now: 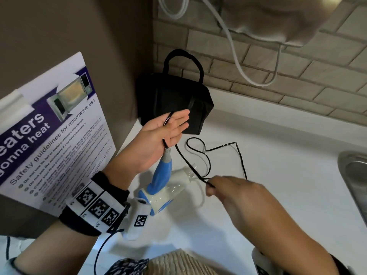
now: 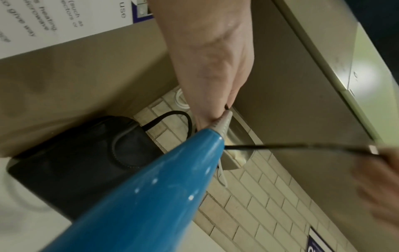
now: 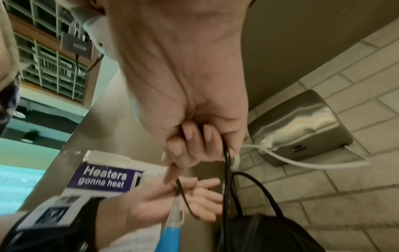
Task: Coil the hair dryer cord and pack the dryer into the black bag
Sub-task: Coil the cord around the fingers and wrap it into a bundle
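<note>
Over the white table (image 1: 278, 175), coiling has only begun: the flat, open left hand (image 1: 158, 139) carries one turn of cord (image 1: 241, 157) above the hair dryer (image 1: 158, 187), the right hand (image 1: 234, 192) pinches the slack, which must next wrap the palm, black bag (image 1: 174, 104) waiting behind.

Hair dryer (image 1: 160, 187): blue and white plastic, we see it on the white counter w/ barrel low and blue handle tilted up toward the back; grey strain relief at the handle tip.

Cord (image 1: 206, 155): thin, black, leaves the handle tip, runs up across the palm of our left hand (image 1: 158, 139), loops back down, then stretches taut to our right hand (image 1: 234, 197), which pinches it. Rest lies in loose open loops on the counter, not yet coiled.

Black bag (image 1: 174, 104): soft fabric, two loop handles standing up, upright in the corner behind the dryer; nothing packed yet.
</note>
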Demonstrator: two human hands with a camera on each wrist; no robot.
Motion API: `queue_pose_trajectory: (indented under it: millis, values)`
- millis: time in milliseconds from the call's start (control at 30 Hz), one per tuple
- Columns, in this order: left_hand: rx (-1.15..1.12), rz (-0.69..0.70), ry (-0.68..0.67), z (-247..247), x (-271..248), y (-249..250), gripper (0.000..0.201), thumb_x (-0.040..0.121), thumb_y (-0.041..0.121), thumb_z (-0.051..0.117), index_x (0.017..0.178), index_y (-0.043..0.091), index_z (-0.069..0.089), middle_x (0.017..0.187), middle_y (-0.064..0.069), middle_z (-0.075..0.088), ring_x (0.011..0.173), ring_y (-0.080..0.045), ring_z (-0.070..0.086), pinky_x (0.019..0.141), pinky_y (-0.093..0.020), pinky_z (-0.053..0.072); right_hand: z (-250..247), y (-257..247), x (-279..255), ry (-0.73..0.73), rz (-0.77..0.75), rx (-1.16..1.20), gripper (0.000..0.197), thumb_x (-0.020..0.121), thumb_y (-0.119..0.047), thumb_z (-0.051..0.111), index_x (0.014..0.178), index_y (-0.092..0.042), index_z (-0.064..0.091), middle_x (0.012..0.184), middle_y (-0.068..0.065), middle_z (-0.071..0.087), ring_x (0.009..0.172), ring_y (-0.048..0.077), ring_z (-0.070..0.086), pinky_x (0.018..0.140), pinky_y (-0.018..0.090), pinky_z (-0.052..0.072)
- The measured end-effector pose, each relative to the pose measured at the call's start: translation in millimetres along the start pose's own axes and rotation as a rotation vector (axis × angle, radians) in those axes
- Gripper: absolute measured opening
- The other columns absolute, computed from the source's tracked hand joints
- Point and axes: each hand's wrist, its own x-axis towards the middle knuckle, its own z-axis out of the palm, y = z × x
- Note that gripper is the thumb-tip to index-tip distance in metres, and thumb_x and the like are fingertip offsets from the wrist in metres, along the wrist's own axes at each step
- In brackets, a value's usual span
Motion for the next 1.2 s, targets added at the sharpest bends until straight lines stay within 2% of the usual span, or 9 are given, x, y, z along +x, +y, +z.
queue_pose_trajectory:
  millis: [100,300,500,667,767,900,1033,1100,1200]
  values:
    - [0.052,-0.042,-0.031,8.5,0.7,0.8,0.049,0.094,0.02,0.048,0.142,0.013,0.038,0.139,-0.008,0.053,0.126,-0.017,0.054,0.106,-0.025,0.04,-19.2,0.9,13.8,0.169,-0.078,0.104,0.01,0.085,-0.024,0.048,0.086,-0.026,0.058,0.073,-0.008,0.061,0.061,0.019,0.06,0.048,0.032,0.05]
    - [0.153,-0.12,-0.103,19.0,-2.1,0.4,0.046,0.101,0.034,0.023,0.136,0.015,0.045,0.117,0.002,0.069,0.103,-0.01,0.068,0.091,-0.018,0.05,-36.3,10.2,58.6,0.397,-0.129,0.119,0.01,0.086,-0.018,0.056,0.091,-0.025,0.061,0.075,-0.003,0.052,0.062,0.023,0.053,0.05,0.04,0.048]
    - [0.193,-0.229,-0.361,12.5,-6.5,1.2,0.047,0.102,0.031,0.023,0.143,0.01,0.032,0.126,-0.018,0.063,0.114,-0.036,0.062,0.107,-0.035,0.041,-32.7,36.1,103.7,0.576,-0.132,0.211,0.019,0.08,-0.036,0.068,0.08,-0.018,0.074,0.064,-0.012,0.046,0.061,0.005,0.04,0.056,0.019,0.036]
    - [0.202,-0.248,-0.482,10.4,-5.8,6.2,0.054,0.095,0.035,0.029,0.14,0.006,0.037,0.126,-0.016,0.063,0.11,-0.04,0.063,0.103,-0.034,0.042,-8.8,54.9,131.6,0.517,-0.087,0.29,0.024,0.082,-0.041,0.064,0.079,-0.019,0.073,0.061,-0.013,0.056,0.059,-0.002,0.051,0.059,0.011,0.036]
    - [0.171,-0.252,-0.494,7.8,-5.5,6.7,0.05,0.093,0.034,0.032,0.135,0.01,0.045,0.126,-0.013,0.064,0.109,-0.038,0.064,0.107,-0.044,0.039,10.1,57.7,138.4,0.464,-0.062,0.334,0.029,0.089,-0.039,0.058,0.076,-0.017,0.07,0.065,-0.006,0.065,0.061,0.005,0.057,0.061,0.024,0.045]
    - [0.141,-0.187,-0.415,6.8,-6.4,8.6,0.044,0.093,0.021,0.037,0.135,0.01,0.044,0.132,-0.01,0.06,0.113,-0.034,0.062,0.097,-0.031,0.048,45.2,65.7,132.9,0.31,0.049,0.375,0.031,0.095,-0.039,0.048,0.076,-0.02,0.064,0.063,-0.01,0.061,0.062,0.006,0.058,0.058,0.027,0.045]
    - [0.053,-0.128,-0.355,5.1,-3.6,2.4,0.045,0.095,0.012,0.038,0.139,0.001,0.039,0.139,-0.016,0.053,0.125,-0.034,0.053,0.106,-0.046,0.041,83.7,73.6,129.9,-0.035,0.231,0.253,0.027,0.093,-0.004,0.043,0.066,-0.006,0.044,0.059,-0.004,0.044,0.064,0.018,0.049,0.054,0.012,0.032]
    - [0.019,-0.099,-0.299,5.8,-2.4,-1.1,0.045,0.095,0.012,0.039,0.138,0.0,0.04,0.139,-0.017,0.052,0.128,-0.032,0.051,0.106,-0.048,0.04,81.7,65.8,120.5,0.06,0.252,0.201,0.026,0.093,-0.004,0.041,0.068,-0.012,0.042,0.055,-0.005,0.038,0.056,0.017,0.039,0.049,0.021,0.023]
    - [-0.018,-0.04,-0.227,8.4,-1.4,-5.5,0.044,0.096,0.011,0.041,0.137,-0.002,0.041,0.141,-0.016,0.051,0.13,-0.029,0.049,0.108,-0.045,0.039,73.0,51.8,100.6,0.105,0.179,0.188,0.024,0.099,-0.021,0.04,0.09,-0.008,0.058,0.071,0.012,0.061,0.061,0.026,0.046,0.054,0.031,0.029]
